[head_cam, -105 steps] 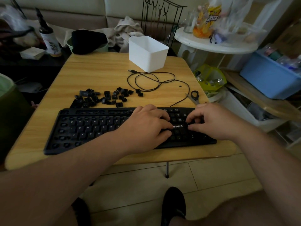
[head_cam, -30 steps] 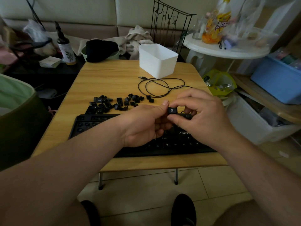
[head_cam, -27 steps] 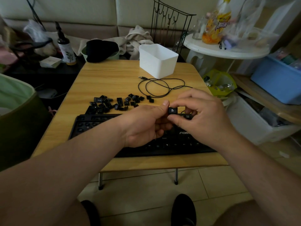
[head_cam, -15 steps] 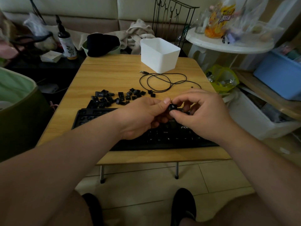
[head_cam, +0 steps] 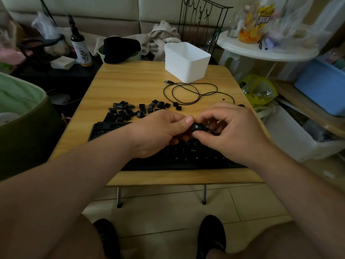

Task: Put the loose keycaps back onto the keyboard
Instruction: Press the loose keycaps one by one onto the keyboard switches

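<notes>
Just above the black keyboard point(head_cam: 186, 156), both hands meet over a single black keycap point(head_cam: 196, 126). The left hand point(head_cam: 158, 133) comes in from the left, its fingers curled and its thumb tip pressed against the left side of the keycap; the right hand point(head_cam: 229, 133) pinches the same keycap between its thumb below and its bent forefinger above, with the other fingers curled behind. The keycap is held a little over the keyboard's right half, its printed top facing the camera. The keyboard lies along the near edge of a low wooden table point(head_cam: 130, 81), its left part showing bare sockets and its middle hidden under the hands. Beyond the keyboard, on the table's left-centre, lies a scatter of loose keycaps point(head_cam: 138, 109). Farther back and to the right, a thin black cable point(head_cam: 190, 92) lies coiled, and just past it stands a white plastic bin point(head_cam: 186, 61) at the far edge. Near the floor, two dark shoes point(head_cam: 211, 238) show below the table.
</notes>
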Available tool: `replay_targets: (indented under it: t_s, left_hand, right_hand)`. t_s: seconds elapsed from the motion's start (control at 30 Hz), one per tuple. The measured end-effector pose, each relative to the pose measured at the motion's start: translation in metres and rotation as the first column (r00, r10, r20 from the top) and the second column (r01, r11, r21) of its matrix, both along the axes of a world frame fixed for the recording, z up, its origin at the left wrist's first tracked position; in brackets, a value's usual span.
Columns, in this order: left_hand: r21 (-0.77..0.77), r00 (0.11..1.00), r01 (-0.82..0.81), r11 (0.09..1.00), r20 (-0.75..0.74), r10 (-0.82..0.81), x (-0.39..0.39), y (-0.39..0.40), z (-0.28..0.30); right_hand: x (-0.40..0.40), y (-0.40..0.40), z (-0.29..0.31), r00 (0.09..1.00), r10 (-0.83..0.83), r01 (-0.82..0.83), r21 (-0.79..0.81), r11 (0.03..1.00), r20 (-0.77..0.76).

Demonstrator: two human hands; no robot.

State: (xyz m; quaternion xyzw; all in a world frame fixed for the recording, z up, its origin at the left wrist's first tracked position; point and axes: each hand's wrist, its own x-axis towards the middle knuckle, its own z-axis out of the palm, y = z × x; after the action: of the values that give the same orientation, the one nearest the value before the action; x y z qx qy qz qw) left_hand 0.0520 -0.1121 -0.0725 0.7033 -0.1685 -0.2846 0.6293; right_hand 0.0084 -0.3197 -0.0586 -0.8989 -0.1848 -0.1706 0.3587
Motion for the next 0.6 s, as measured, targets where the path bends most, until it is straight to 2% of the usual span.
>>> replay_targets:
  t_s: [0.1, 0.17, 0.23, 0.33, 0.6]
  left_hand:
    - [0.195, 0.98, -0.011, 0.981, 0.197, -0.028, 0.0, 0.005, 0.007]
    - [0.402, 0.901, -0.098, 0.911, 0.424, -0.09, 0.005, 0.013, 0.009]
    - [0.53, 0.801, -0.193, 0.826, 0.572, -0.18, 0.01, 0.022, 0.01]
    - [0.579, 0.769, -0.189, 0.793, 0.589, -0.246, 0.01, 0.028, 0.004]
    - [0.64, 0.718, -0.09, 0.763, 0.572, -0.395, 0.003, 0.018, -0.002]
  right_hand:
    - [-0.001, -0.001, 0.001, 1.0, -0.003, 0.002, -0.033, 0.999, -0.027]
    - [-0.002, -0.002, 0.0, 0.992, -0.016, 0.004, -0.093, 0.996, -0.127]
    - [-0.004, -0.001, -0.004, 0.961, -0.048, -0.015, -0.226, 0.974, -0.272]
    - [-0.008, 0.005, -0.012, 0.914, -0.091, -0.061, -0.356, 0.933, -0.396]
    - [-0.008, 0.019, -0.018, 0.884, -0.113, -0.069, -0.365, 0.928, -0.454]
